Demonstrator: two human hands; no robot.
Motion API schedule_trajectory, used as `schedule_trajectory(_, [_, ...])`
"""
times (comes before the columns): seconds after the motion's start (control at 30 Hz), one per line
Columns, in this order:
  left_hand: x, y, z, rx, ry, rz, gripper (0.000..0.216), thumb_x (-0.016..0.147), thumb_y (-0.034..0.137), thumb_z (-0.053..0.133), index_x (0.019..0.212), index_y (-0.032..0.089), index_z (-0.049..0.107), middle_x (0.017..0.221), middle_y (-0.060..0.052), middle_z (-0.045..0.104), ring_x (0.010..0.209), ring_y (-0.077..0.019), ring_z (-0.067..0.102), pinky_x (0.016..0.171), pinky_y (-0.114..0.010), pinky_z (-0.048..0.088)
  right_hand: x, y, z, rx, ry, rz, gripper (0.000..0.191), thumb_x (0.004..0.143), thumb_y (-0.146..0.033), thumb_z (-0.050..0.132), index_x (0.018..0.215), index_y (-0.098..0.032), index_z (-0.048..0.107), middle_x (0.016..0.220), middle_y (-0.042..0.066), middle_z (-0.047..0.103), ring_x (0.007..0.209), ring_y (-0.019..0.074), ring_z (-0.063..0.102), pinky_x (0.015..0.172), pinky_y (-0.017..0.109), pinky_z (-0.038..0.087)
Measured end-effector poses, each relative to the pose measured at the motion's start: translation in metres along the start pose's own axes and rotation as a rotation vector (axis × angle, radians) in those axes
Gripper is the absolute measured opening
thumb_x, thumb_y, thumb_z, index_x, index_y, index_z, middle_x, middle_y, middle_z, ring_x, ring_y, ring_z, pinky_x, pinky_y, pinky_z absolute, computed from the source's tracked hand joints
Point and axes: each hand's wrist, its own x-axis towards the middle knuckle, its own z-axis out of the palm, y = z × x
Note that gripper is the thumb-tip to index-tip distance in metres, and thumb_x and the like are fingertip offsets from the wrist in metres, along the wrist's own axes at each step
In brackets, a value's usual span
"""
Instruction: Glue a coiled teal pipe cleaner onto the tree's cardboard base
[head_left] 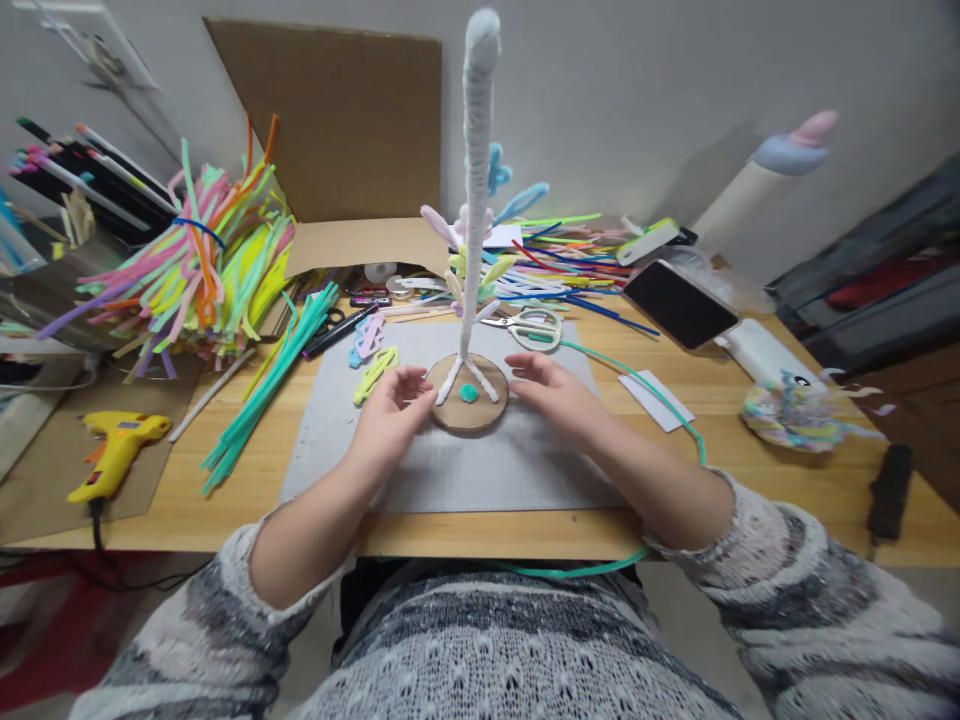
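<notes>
A round cardboard base (pixel 457 421) lies on the grey cutting mat (pixel 517 480). From it rises a tall white fuzzy-wrapped stem (pixel 478 150), upright, its foot split into spread legs. Between those legs sits a small green coil (pixel 469 393). My left hand (pixel 394 410) is at the base's left edge, fingers slightly curled and apart; whether it touches the rim I cannot tell. To the right of the base, my right hand (pixel 551 390) has its fingers stretched out and nothing in them. Pastel pipe-cleaner flowers (pixel 480 225) show behind the stem.
Scissors (pixel 534 328) lie at the mat's back edge. Green pipe cleaners (pixel 274 385) and a yellow glue gun (pixel 120 445) are on the left. A phone (pixel 681 303) leans at the right. A green strand (pixel 664 393) runs past my right arm and over the table's front edge.
</notes>
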Motion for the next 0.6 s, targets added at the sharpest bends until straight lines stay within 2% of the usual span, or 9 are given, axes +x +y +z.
schedule_trajectory(0.13, [0.010, 0.008, 0.004, 0.141, -0.067, 0.115, 0.019, 0.066, 0.028, 0.073, 0.077, 0.017, 0.063, 0.070, 0.000, 0.062, 0.065, -0.0130, 0.056, 0.065, -0.025, 0.044, 0.002, 0.011, 0.009, -0.410, -0.027, -0.451, 0.020, 0.081, -0.024, 0.059, 0.100, -0.021, 0.065, 0.117, 0.011, 0.063, 0.114, 0.0244, 0.055, 0.100, 0.044, 0.040])
schedule_trajectory(0.2, [0.014, 0.005, 0.007, 0.188, -0.036, 0.177, 0.013, 0.068, 0.027, 0.071, 0.070, 0.017, 0.064, 0.068, -0.001, 0.063, 0.063, -0.0133, 0.055, 0.063, -0.026, 0.043, -0.001, 0.017, 0.015, -0.568, -0.045, -0.567, 0.022, 0.086, -0.023, 0.055, 0.105, -0.021, 0.065, 0.123, 0.011, 0.062, 0.119, 0.0245, 0.053, 0.104, 0.046, 0.035])
schedule_trajectory(0.33, [0.019, -0.008, 0.007, 0.197, 0.079, 0.279, 0.011, 0.071, 0.028, 0.069, 0.071, 0.016, 0.068, 0.071, -0.001, 0.065, 0.069, -0.0141, 0.057, 0.068, -0.026, 0.044, -0.010, 0.023, 0.021, -0.860, -0.053, -0.642, 0.026, 0.093, -0.030, 0.049, 0.113, -0.027, 0.065, 0.141, 0.005, 0.053, 0.137, 0.0265, 0.036, 0.111, 0.057, 0.014])
schedule_trajectory(0.47, [0.025, -0.018, -0.001, 0.060, 0.139, 0.125, 0.028, 0.079, 0.041, 0.061, 0.073, 0.015, 0.070, 0.064, -0.002, 0.063, 0.060, -0.0121, 0.054, 0.059, -0.024, 0.042, -0.011, 0.023, 0.022, -1.004, -0.063, -0.613, 0.030, 0.095, -0.040, 0.045, 0.118, -0.035, 0.064, 0.149, 0.001, 0.042, 0.142, 0.0276, 0.026, 0.111, 0.062, 0.006])
schedule_trajectory(0.6, [0.033, -0.019, -0.006, -0.118, 0.279, 0.010, 0.030, 0.075, 0.043, 0.064, 0.066, 0.014, 0.066, 0.059, -0.001, 0.060, 0.055, -0.0098, 0.051, 0.053, -0.021, 0.039, -0.006, 0.025, 0.023, -1.053, -0.108, -0.526, 0.036, 0.095, -0.046, 0.044, 0.127, -0.037, 0.058, 0.154, 0.002, 0.034, 0.143, 0.0311, 0.022, 0.109, 0.066, 0.008])
